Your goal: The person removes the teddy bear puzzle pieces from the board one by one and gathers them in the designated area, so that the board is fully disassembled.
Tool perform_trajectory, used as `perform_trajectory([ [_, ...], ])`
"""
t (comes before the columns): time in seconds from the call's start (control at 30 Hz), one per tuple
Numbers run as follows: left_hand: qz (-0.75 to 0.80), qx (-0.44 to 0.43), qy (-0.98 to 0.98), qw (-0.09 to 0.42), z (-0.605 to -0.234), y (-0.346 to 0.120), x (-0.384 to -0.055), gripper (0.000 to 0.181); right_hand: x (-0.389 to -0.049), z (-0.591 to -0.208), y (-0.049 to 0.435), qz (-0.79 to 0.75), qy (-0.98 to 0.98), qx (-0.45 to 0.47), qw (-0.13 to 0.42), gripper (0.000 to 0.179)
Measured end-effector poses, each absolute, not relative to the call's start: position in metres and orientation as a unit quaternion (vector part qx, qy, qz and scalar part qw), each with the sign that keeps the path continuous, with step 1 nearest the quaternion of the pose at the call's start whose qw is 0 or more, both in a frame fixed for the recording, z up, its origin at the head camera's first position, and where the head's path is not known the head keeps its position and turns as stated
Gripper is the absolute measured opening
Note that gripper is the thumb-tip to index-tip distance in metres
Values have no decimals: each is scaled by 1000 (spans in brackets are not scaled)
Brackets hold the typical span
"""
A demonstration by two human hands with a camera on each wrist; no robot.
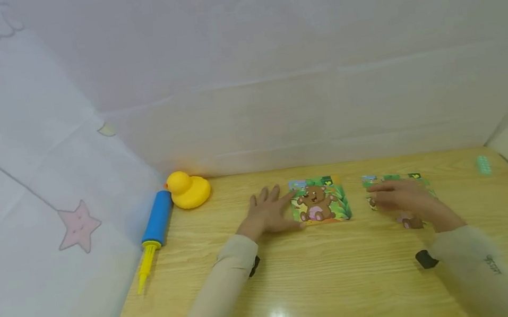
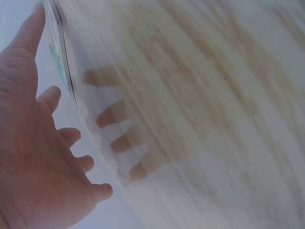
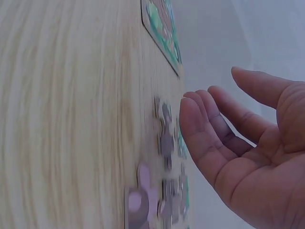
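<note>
A flat bear picture card (image 1: 320, 202) lies on the table, showing a brown bear amid green leaves. My left hand (image 1: 268, 213) is spread at the card's left edge, with thumb and index finger reaching its border; in the left wrist view the fingers extend straight beside the card. To the right lie loose jigsaw puzzle pieces (image 1: 411, 220) with similar bear and leaf printing, partly hidden under my right hand (image 1: 406, 200). That hand hovers over them, its fingers gently bent and holding nothing. In the right wrist view several puzzle pieces (image 3: 166, 138) lie apart below the fingertips.
A yellow rubber duck (image 1: 191, 191) sits at the back left, beside a blue and yellow hand pump (image 1: 157, 219). Near the right end of the table lies a small mint-green item (image 1: 483, 165). A pale patterned cloth (image 1: 254, 121) hangs behind the wooden table (image 1: 329, 288).
</note>
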State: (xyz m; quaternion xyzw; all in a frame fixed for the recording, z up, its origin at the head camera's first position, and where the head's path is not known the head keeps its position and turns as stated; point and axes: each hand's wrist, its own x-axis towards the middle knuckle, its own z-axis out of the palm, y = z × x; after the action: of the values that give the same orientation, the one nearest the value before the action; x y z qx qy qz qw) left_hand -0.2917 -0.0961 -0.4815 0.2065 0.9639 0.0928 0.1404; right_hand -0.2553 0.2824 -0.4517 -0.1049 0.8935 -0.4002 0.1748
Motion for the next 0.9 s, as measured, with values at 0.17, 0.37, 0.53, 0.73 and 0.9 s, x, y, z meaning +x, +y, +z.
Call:
perform_trajectory([
  [0.17,99,213,961,147,-483,-102,-293,104,-265,-452,259,-429,873,-105,205,52],
  [0.37,102,213,957,169,-482,-101,-293,92,-277,-458,228,-420,874,-121,213,49],
  [0.53,97,209,958,173,-480,-100,-292,89,-284,-461,199,-428,866,-126,226,46],
  [0.73,98,207,958,173,-478,-102,-292,89,-289,-466,175,-417,872,-121,227,38],
  [0.9,96,203,960,169,-479,-103,-292,89,-290,-470,160,-418,871,-122,228,36],
])
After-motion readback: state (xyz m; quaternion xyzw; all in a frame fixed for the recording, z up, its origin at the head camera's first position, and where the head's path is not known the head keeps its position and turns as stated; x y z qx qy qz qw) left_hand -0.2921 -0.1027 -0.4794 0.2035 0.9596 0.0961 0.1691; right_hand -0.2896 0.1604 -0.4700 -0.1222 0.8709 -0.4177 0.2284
